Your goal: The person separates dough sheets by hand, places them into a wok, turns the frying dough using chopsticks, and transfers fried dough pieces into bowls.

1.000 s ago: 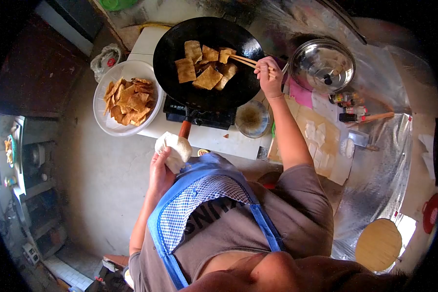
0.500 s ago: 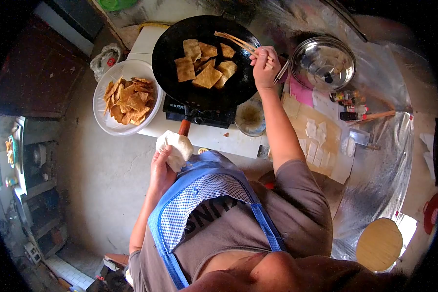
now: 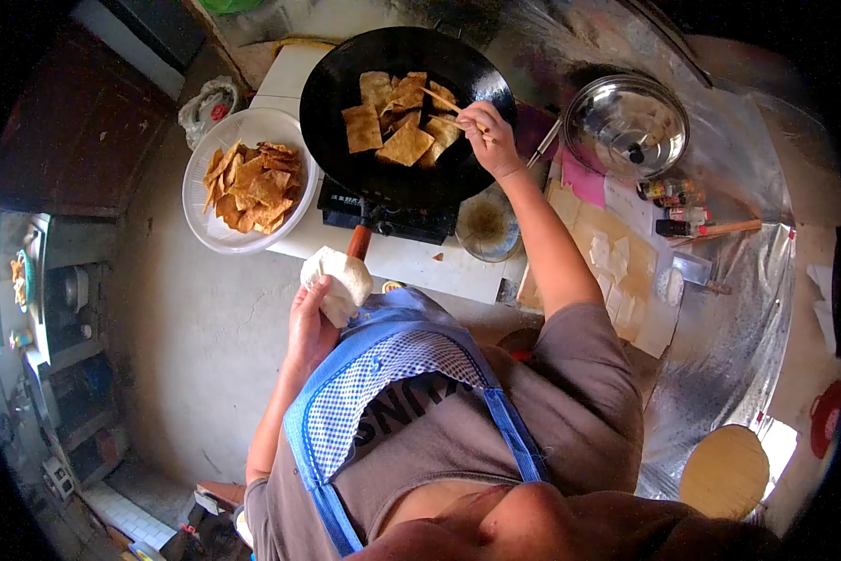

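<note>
Head cam: R hand (image 3: 488, 138), fingers clenched on chopsticks (image 3: 439, 98) it partly hides; tips prob. touch pcs (image 3: 406, 147) in wok (image 3: 383, 183). L hand (image 3: 312, 323), fingers grasping cloth (image 3: 341, 280) covering end of handle (image 3: 359, 243).

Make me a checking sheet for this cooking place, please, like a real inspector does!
Surface: white table, with a small brown crumb near its front edge.
Things in use: black wok with flat brown pieces; white basket of similar pieces to its left.
Clutter: small bottles and a board with pale pieces, on the right.
Hands: left hand grips a white cloth at the wok's wooden handle; right hand holds chopsticks over the wok.
Cables: nothing seen for certain.
Surroundings: grey floor; shiny foil-like sheeting on the right.
</note>
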